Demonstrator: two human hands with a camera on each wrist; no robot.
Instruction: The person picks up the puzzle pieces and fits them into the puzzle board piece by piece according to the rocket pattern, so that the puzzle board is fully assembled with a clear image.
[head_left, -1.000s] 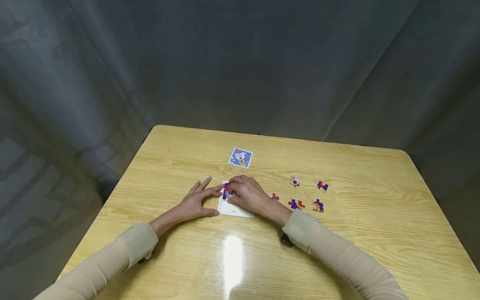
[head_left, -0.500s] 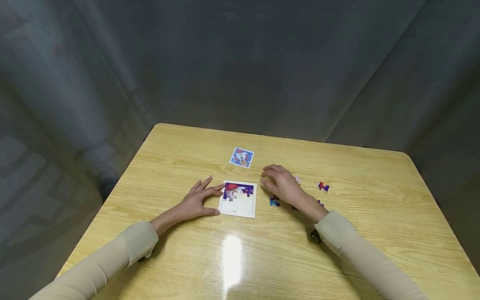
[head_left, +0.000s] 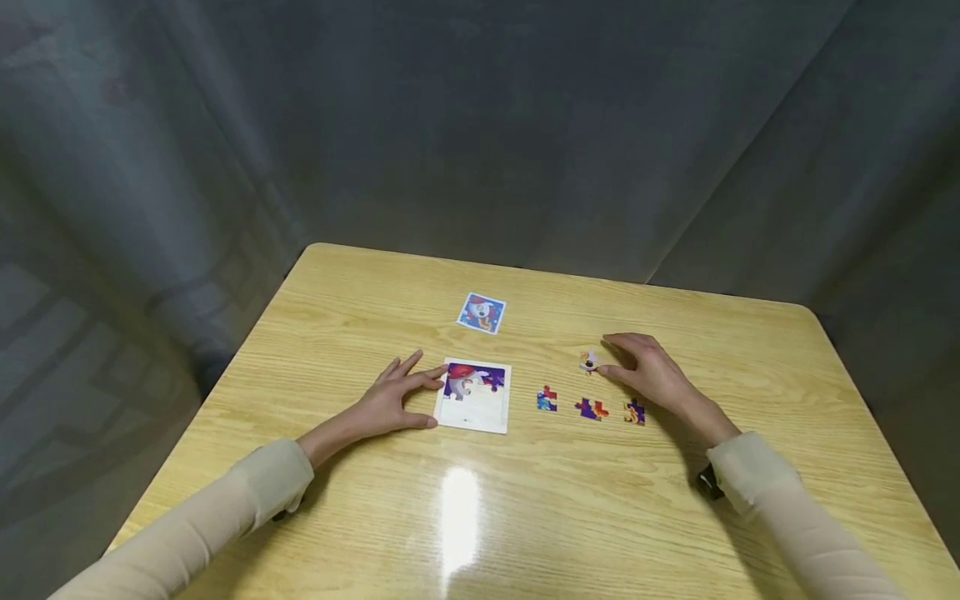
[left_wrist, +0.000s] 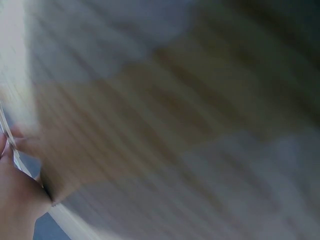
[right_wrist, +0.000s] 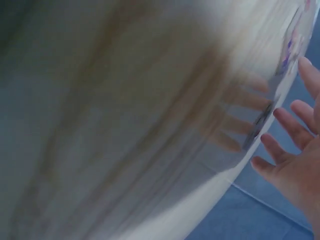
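A square white puzzle tray (head_left: pixel 480 413) lies on the table, with joined purple, red and grey pieces along its top and upper left. My left hand (head_left: pixel 386 406) rests at the tray's left side, fingers spread, thumb and fingertips touching its edge. To the right, my right hand (head_left: pixel 652 372) hovers over the loose pieces with thumb and fingers apart. Its thumb tip is beside a white puzzle piece (head_left: pixel 589 361). A red and purple piece seen earlier is hidden behind this hand. In the right wrist view the right hand (right_wrist: pixel 295 145) has spread fingers.
A blue picture card (head_left: pixel 482 313) with a white figure lies behind the tray. Between tray and right hand lie a red and blue piece (head_left: pixel 547 399), a purple and orange piece (head_left: pixel 592 409) and a purple and yellow piece (head_left: pixel 634 412). A dark curtain (head_left: pixel 480 142) hangs behind the table.
My right hand has lifted off the tray and moved right, past the nearer loose pieces, to the far right ones. Joined pieces it covered now show. My left hand has stayed at the tray.
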